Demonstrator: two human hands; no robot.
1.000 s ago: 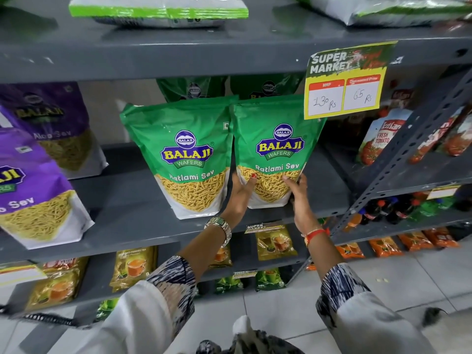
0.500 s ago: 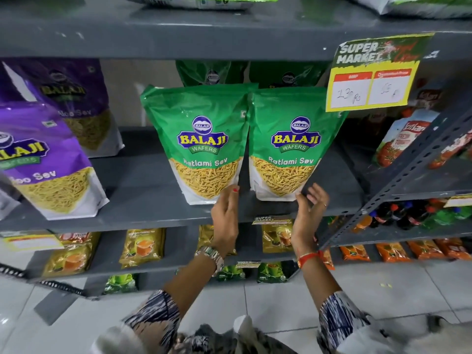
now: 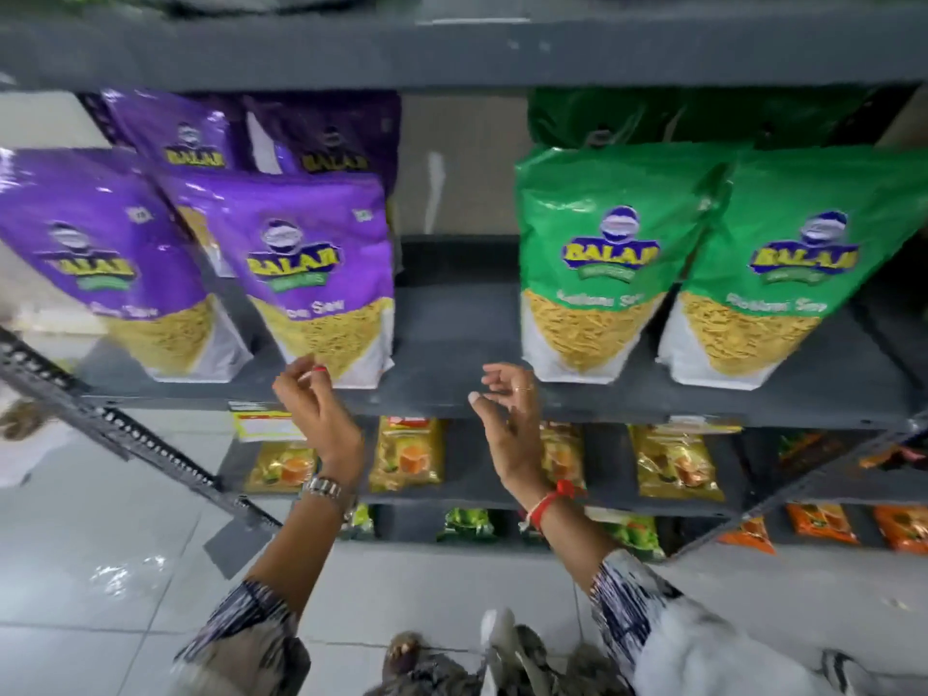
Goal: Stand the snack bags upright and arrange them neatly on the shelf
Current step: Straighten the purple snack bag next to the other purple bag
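Standing upright side by side on the right part of a grey metal shelf (image 3: 452, 389) are two glossy green plastic snack bags, the left one (image 3: 597, 273) and the right one (image 3: 783, 278) nearly touching at their top corners; they look finished. Darker green bags (image 3: 653, 118) stand behind them, too shadowed to judge. On the left part of the same shelf, two glossy purple plastic snack bags are at the front: the far-left one (image 3: 100, 263) and the one beside it (image 3: 316, 273) both lean and overlap, with more purple bags (image 3: 251, 133) crowded behind. These appear to be what remains to straighten. A bare stretch of shelf separates the purple and green groups.

Both hands hover empty at the shelf's near edge. The left hand (image 3: 316, 409) has its fingers (image 3: 301, 374) loosely curled and apart, just below the bottom of the leaning purple bag. The right hand (image 3: 507, 419) has fingers (image 3: 494, 381) spread, near the gap, holding nothing. Lower shelves carry small yellow and orange packets (image 3: 407, 454).
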